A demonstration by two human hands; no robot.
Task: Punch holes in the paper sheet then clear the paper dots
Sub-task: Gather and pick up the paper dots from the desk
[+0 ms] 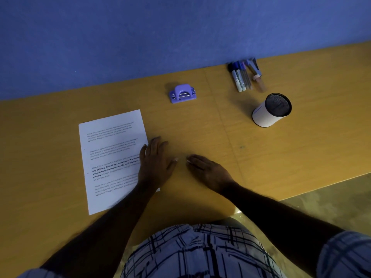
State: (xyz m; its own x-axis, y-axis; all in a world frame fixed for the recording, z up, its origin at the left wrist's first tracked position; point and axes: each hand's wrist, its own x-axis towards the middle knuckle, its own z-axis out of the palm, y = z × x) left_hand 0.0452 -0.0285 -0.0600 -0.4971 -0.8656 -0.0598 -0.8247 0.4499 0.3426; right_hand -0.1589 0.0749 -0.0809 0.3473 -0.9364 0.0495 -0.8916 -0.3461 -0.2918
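Note:
A printed white paper sheet (112, 157) lies flat on the yellow wooden table (200, 127), left of centre. Two small marks show near its left edge. A purple hole punch (182, 93) stands beyond it, near the blue wall. My left hand (155, 163) lies flat with straight fingers, its little-finger side over the sheet's right edge. My right hand (208, 171) rests flat on the bare table just to the right, fingers pointing left toward the left hand. Neither hand holds anything. No paper dots are visible on the table.
A white cylindrical pen cup (271, 110) with a black mesh inside stands at the right. Several markers and pens (243, 76) lie by the wall behind it. The table's front edge runs diagonally at lower right, with floor (331, 197) beyond.

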